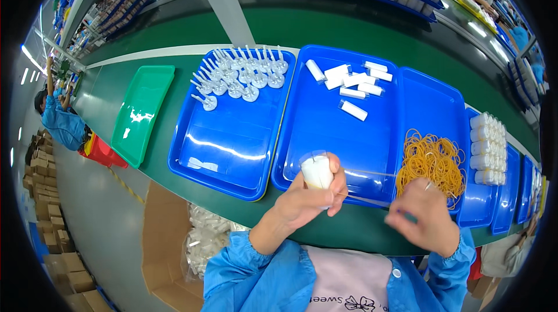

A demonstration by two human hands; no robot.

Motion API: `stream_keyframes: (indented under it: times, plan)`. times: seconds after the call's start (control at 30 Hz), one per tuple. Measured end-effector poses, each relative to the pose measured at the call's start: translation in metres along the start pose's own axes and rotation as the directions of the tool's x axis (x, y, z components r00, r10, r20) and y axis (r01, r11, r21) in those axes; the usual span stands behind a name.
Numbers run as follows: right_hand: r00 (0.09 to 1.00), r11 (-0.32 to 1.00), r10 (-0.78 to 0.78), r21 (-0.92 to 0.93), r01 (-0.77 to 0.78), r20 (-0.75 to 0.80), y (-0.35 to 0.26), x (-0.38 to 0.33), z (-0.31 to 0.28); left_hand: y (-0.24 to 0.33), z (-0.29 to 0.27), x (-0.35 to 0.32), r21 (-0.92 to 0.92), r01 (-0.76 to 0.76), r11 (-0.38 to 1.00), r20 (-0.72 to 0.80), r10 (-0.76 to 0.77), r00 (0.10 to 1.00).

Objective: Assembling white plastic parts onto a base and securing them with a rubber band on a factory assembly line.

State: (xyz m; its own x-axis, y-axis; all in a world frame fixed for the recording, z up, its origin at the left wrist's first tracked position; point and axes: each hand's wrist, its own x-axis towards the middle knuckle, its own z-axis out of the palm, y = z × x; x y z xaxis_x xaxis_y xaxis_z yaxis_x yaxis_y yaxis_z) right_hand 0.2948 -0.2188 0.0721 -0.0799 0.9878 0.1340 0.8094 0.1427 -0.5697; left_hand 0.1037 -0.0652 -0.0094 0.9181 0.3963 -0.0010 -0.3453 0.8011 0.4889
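Observation:
My left hand (302, 200) is closed around a white cylinder (317, 172) with a clear, see-through rim at its top. A thin rubber band (372, 173) is stretched from this cylinder across to my right hand (429, 213). The right hand's fingers are bent and partly smeared by motion, with the band drawn out on them. Just beyond the right hand lies a heaped pile of orange-yellow rubber bands (429, 161) in a blue tray (433, 100). Several loose white cylinders (353, 110) rest in the middle blue tray (331, 132), beyond my left hand.
Left of the middle, a blue tray (224, 152) holds several clear stemmed plastic pieces (233, 90). A green tray (142, 115) sits farther left. Stacked white cylinders (487, 148) stand at the right. Below the table edge is an open cardboard box (163, 236) with plastic bags.

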Motion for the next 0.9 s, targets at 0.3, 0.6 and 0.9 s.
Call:
stream_keyframes:
  times: [0.3, 0.6, 0.9]
  plan:
    - [0.95, -0.585, 0.307, 0.777, 0.233, -0.054, 0.007, -0.022, 0.059, -0.007, 0.017, 0.007, -0.136, -0.084, 0.987, -0.002, 0.084, 0.996]
    - [0.954, 0.339, 0.292, 0.925, -0.173, 0.072, -0.014, 0.011, 0.062, -0.01, 0.007, 0.001, 0.951, -0.143, 0.274, 0.049, 0.321, 0.946]
    - [0.918, 0.924, 0.194, 0.377, -0.054, -0.345, -0.004, 0.0, 0.046, -0.012, 0.017, 0.004, 0.964, -0.211, 0.164, 0.177, 0.197, 0.964]
